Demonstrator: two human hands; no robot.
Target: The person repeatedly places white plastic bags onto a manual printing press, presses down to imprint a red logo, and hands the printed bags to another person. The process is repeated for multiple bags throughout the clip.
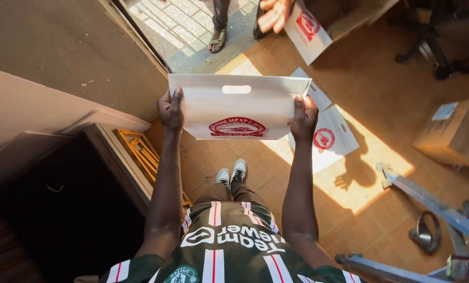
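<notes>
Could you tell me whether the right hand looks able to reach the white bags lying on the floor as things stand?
Probably not right away: the right hand grips one edge of the raised bag, with the left hand on the other. The floor bags lie lower, beyond it, nothing between.

A cardboard box (456, 132) is sitting on the tiled floor (381, 94) at the right. Two more white bags with red round prints (328, 137) are lying flat on the floor in a patch of sunlight. Another person's hand (275, 14) is holding a similar white bag (306, 30) near the doorway, and a sandalled foot (217, 40) is standing on the paving outside. Blue metal bars (433, 204) are slanting across the lower right, beside a metal ring (425, 233). A yellow wooden frame (140, 152) is leaning at the left.
</notes>
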